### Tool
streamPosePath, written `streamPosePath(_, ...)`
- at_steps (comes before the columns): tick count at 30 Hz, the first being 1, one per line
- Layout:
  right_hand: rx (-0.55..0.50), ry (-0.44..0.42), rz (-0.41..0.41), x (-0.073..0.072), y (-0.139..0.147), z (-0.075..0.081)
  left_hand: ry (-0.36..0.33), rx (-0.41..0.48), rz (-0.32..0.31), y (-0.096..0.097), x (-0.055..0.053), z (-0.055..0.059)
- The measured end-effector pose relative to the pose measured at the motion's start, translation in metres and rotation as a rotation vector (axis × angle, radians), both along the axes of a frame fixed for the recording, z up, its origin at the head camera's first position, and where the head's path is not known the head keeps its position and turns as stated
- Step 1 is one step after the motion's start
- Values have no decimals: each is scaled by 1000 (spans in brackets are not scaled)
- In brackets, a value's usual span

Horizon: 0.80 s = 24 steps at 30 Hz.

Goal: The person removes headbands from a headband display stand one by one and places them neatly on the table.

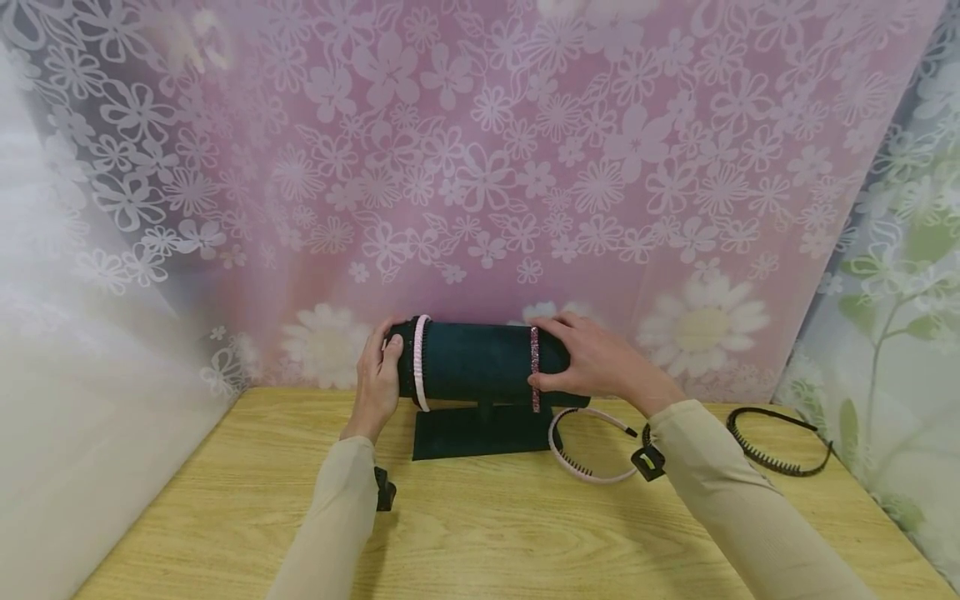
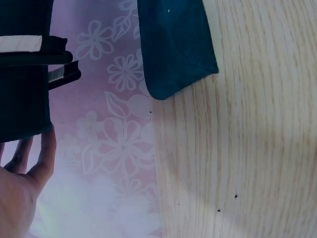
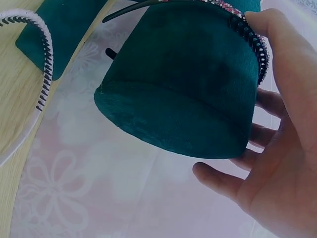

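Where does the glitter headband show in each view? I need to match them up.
Head: glitter headband just right of and below centre, by the right hand.
Left wrist: not in it.
Right wrist: along the top, curving down at upper right.
Shared landmark: green stand.

Pink backdrop [image 1: 480, 225] (white flowers [image 1: 390, 71] printed across it) behind a wood-grain table [image 1: 480, 533]

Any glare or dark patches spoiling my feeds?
Head: the left curtain looks washed out; a shadow falls beside the left sleeve. Left wrist: glare whitens the floral backdrop near the left hand. Right wrist: the green roll looks dim, the glittery headband clearer.
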State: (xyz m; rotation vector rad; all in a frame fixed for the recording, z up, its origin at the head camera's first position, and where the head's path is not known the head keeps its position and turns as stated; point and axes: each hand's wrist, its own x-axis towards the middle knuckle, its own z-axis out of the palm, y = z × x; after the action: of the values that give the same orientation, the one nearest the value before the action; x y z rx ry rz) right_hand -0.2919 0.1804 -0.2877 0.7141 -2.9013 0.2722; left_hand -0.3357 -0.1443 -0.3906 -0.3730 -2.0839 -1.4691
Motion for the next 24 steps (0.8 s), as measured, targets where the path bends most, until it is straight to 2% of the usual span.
streamPosePath(24,-33,14,5,3,13,-4,2,-3,-2,-1,-1,-2)
